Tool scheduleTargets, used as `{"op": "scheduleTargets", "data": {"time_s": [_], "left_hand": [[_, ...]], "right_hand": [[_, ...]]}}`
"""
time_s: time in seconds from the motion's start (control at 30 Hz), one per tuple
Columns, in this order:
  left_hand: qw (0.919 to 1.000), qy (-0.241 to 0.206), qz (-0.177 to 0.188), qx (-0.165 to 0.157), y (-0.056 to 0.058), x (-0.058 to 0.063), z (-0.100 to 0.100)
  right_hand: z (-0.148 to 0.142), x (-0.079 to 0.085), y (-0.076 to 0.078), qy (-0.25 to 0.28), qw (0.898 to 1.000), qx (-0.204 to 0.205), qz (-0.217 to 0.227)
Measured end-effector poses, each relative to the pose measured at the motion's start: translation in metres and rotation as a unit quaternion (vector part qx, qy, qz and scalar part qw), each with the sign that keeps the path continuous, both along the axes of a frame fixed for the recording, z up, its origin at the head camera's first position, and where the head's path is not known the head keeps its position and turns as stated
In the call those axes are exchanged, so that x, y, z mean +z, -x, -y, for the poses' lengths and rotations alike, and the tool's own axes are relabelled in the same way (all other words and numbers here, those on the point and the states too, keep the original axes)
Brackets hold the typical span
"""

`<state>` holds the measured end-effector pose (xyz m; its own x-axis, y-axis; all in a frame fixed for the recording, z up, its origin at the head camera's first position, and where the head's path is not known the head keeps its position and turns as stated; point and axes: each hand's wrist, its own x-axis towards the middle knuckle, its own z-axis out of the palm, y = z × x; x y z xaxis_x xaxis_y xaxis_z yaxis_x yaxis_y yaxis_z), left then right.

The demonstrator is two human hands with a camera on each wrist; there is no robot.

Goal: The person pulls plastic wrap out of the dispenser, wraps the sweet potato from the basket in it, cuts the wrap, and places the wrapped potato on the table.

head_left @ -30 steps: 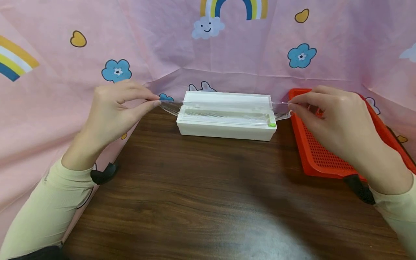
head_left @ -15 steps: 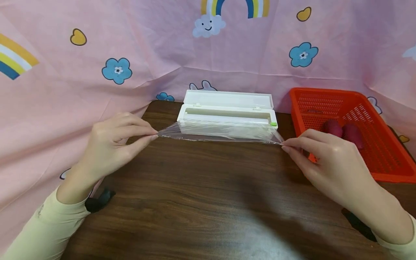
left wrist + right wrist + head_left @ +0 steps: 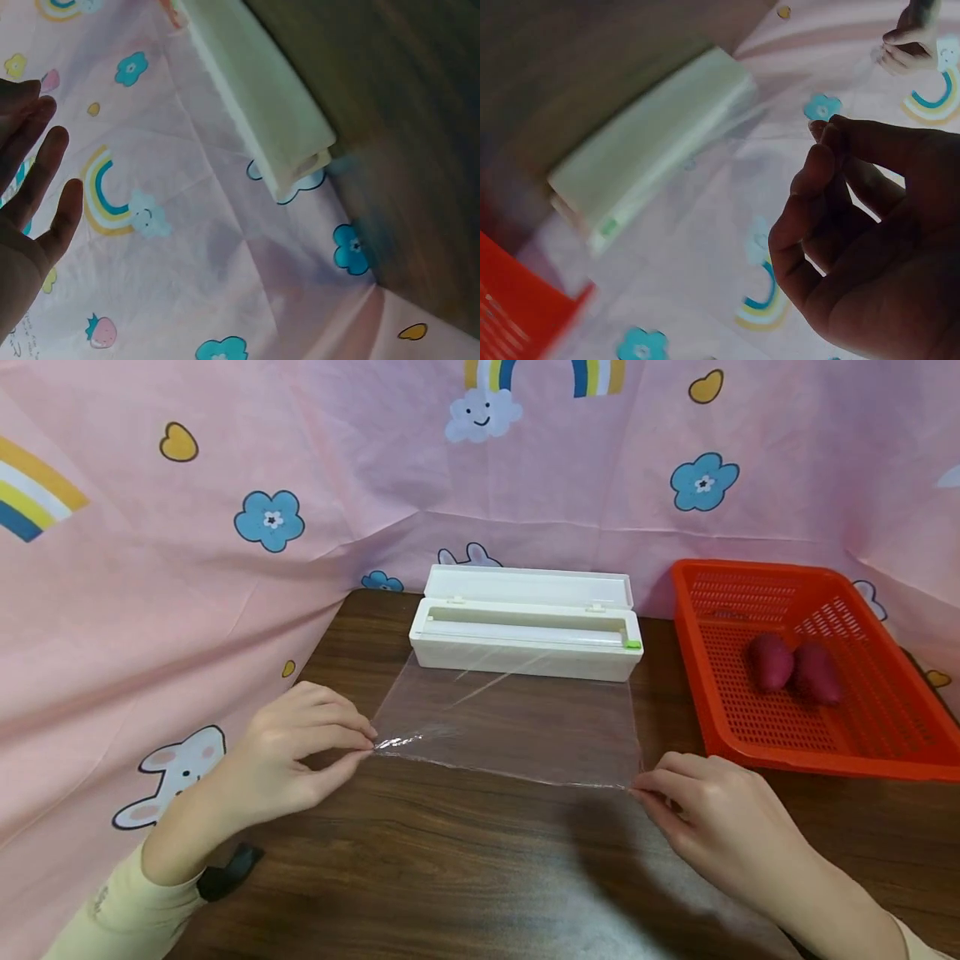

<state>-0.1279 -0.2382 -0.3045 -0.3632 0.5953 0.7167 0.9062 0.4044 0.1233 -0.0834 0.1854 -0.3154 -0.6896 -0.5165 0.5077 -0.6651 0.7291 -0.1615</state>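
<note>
A sheet of clear plastic wrap (image 3: 517,727) stretches toward the person from a white wrap dispenser box (image 3: 525,660), its lid raised at the back. Between thumb and fingertips, my left hand (image 3: 300,756) pinches the sheet's near left corner. My right hand (image 3: 723,827) pinches the near right corner. Inside the box lies the roll (image 3: 525,632), and a small green slider (image 3: 633,644) sits at the right end of its front edge. The right wrist view shows the right hand (image 3: 862,232) with thumb and fingertips together, the dispenser box (image 3: 652,142) beyond.
At the right stands a red plastic basket (image 3: 817,758) with two purple-skinned sweet potatoes (image 3: 771,662) in it. The dark wood table (image 3: 450,877) ends at a pink printed cloth (image 3: 360,460) behind and on the left.
Both hands have moved from beside the box toward the person, drawing the plastic wrap out into a wide sheet. The sweet potatoes, earlier hidden behind the right hand, now show.
</note>
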Motion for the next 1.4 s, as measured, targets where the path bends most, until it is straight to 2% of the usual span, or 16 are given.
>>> {"op": "scheduleTargets", "data": {"time_s": [0.23, 0.33, 0.43, 0.57, 0.8, 1.07, 1.23, 1.4], "left_hand": [[0.9988, 0.041, 0.026, 0.003, -0.003, -0.02, 0.0], [0.9954, 0.076, 0.056, 0.014, -0.006, -0.028, -0.001], [0.9911, 0.111, 0.069, 0.027, -0.007, -0.038, -0.003], [0.9873, 0.143, 0.059, 0.033, -0.007, -0.055, -0.007], [0.9781, 0.196, 0.055, 0.042, -0.008, -0.078, -0.009], [0.9625, 0.261, 0.051, 0.052, -0.007, -0.093, -0.011], [0.9598, 0.266, 0.065, 0.06, -0.007, -0.098, -0.014], [0.9576, 0.276, 0.054, 0.063, -0.006, -0.102, -0.016]], "right_hand": [[0.001, -0.033, -0.006, -0.018, 0.999, -0.01, 0.048], [0.001, -0.044, -0.007, -0.017, 0.998, -0.012, 0.057], [-0.001, -0.055, -0.005, -0.013, 0.999, -0.009, 0.049], [-0.005, -0.067, -0.002, -0.012, 0.999, -0.003, 0.039], [-0.009, -0.081, 0.002, -0.032, 0.998, -0.01, 0.055], [-0.006, -0.091, 0.002, -0.065, 0.996, -0.022, 0.054], [-0.007, -0.095, 0.003, -0.073, 0.996, -0.024, 0.04], [-0.007, -0.101, 0.004, -0.076, 0.996, -0.022, 0.028]]}}
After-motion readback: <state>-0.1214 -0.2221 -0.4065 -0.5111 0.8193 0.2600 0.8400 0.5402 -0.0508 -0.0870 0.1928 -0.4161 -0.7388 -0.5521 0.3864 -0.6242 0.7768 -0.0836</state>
